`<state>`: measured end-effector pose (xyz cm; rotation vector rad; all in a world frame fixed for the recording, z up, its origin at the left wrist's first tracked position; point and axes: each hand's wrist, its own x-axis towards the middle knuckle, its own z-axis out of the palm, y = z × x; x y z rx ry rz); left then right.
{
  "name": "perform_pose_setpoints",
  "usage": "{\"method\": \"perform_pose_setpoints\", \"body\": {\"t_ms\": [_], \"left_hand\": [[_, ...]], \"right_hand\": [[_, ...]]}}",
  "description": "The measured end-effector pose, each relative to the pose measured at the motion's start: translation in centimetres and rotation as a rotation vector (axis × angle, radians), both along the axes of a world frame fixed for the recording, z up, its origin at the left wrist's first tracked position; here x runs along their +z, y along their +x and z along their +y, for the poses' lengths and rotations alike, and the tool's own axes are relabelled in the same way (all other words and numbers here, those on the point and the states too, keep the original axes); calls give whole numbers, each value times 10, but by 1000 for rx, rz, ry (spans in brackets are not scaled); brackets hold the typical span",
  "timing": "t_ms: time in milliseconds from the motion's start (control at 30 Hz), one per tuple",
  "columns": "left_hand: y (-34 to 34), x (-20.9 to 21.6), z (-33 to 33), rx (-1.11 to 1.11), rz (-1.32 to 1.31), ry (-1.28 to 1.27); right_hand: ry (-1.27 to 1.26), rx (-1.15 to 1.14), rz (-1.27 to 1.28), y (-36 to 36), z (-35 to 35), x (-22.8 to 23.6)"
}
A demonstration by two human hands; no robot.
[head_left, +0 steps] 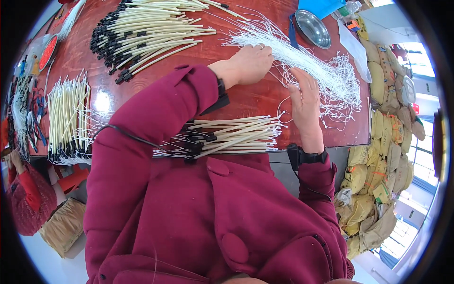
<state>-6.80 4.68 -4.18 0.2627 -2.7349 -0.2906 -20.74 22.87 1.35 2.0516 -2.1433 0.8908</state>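
Strings, white, loose in heap on right part of red table. Left hand at heap's near-left edge, fingers curled; grip on strand cannot be told. Right hand beside heap, thumb and fingers apart. Near tubes and left tubes: strings among them, apparently further along. Far tubes: no strings discernible, apparently unworked. Judged partway; many strings left.

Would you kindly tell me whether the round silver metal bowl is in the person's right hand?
No, the bowl lies apart from the right hand, beyond the tangled thin white strings.
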Motion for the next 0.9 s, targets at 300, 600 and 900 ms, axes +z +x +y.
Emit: {"method": "perform_pose_setpoints", "body": {"t_ms": [300,600,900], "left_hand": [[46,23,24,32,-130,253],[-6,-3,12,137,-9,103],[18,17,21,30,105,-31]], "right_hand": [[11,-19,27,0,6,-3],[4,-11,18,1,7,3],[3,-34,16,-1,16,-6]]}}
